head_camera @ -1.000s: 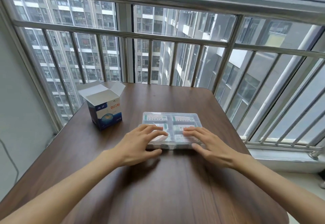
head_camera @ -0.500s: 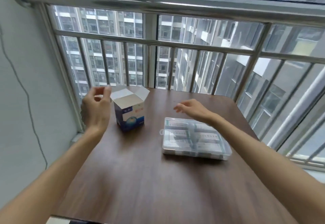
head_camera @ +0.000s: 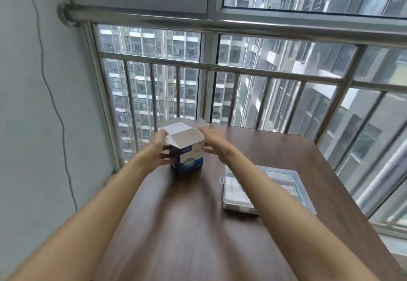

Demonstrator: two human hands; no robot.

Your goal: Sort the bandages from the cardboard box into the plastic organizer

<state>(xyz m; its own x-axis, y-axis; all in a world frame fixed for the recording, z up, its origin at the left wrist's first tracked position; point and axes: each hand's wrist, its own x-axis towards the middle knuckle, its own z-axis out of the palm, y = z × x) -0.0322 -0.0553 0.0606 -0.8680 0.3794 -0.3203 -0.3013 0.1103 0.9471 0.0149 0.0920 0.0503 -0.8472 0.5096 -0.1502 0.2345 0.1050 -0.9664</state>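
We found both hands had come off the closed plastic organizer (head_camera: 264,190), which they pressed a second earlier, and reached the cardboard box (head_camera: 187,155). The left hand (head_camera: 157,148) lay against the box's left side with fingers loosely spread; we could not tell whether it gripped. The right hand (head_camera: 212,140), fingers extended, touched the right flap. The box stood upright, flaps open, on the wooden table (head_camera: 187,225), well left of the organizer.
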